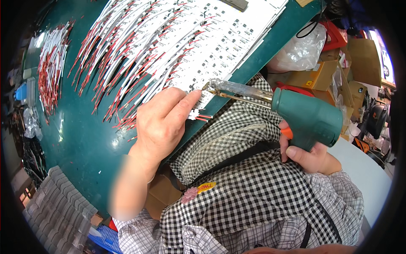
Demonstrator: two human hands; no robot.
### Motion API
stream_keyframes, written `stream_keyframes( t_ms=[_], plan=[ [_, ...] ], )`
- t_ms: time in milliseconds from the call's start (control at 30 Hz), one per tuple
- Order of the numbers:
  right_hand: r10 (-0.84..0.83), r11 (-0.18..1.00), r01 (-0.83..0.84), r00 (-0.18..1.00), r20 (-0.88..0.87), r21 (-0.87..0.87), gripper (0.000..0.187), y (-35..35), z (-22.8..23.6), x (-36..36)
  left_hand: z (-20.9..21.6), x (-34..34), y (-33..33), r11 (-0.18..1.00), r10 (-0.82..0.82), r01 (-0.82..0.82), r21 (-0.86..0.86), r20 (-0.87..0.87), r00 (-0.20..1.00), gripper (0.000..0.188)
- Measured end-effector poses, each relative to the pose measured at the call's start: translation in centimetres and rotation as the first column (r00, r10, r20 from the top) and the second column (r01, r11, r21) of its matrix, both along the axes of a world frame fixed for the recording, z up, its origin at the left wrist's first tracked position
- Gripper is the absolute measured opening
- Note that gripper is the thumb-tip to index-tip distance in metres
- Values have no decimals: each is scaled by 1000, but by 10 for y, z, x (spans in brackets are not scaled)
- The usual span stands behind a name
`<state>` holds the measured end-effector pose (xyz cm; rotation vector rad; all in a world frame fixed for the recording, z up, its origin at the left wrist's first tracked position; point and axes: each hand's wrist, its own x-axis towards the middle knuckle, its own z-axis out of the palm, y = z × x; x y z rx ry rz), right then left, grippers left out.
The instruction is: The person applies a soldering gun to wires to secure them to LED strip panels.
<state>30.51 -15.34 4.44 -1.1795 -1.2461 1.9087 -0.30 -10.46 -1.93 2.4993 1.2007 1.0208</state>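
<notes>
My right hand [311, 158] is wrapped round the handle of a green soldering gun [311, 116] with an orange trigger. Its metal barrel and thin feed tube reach left to the edge of a white circuit board panel [237, 46]. At that tip, the thumb and forefinger of my left hand [163, 120] are pinched together over the panel. Short white and red wires [203, 117] stick out from under this hand; their other ends are hidden by the fingers. Rows of white and red wires [127, 72] fan out from the panel to the left of my hand.
The panel lies in a stack on a green table [80, 156]. A loose bundle of red and white wires [53, 72] is at the far left. Grey stacked trays [59, 211] stand at lower left. Cardboard boxes [325, 78] and a clear plastic bag [298, 53] sit at right.
</notes>
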Motion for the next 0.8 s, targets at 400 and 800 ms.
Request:
stream_keyframes(
  t_ms=[400, 800],
  plan=[
    [-171, 985, 171, 985, -31, 2, 53, 3, 12, 4, 4, 4, -1, 998, 8, -3, 69, -72, 997, 31],
    [-253, 957, 267, 959, -127, 115, 67, 21, 0, 8, 15, 7, -6, 984, 60, -55, -171, 25, 998, 20]
  ],
)
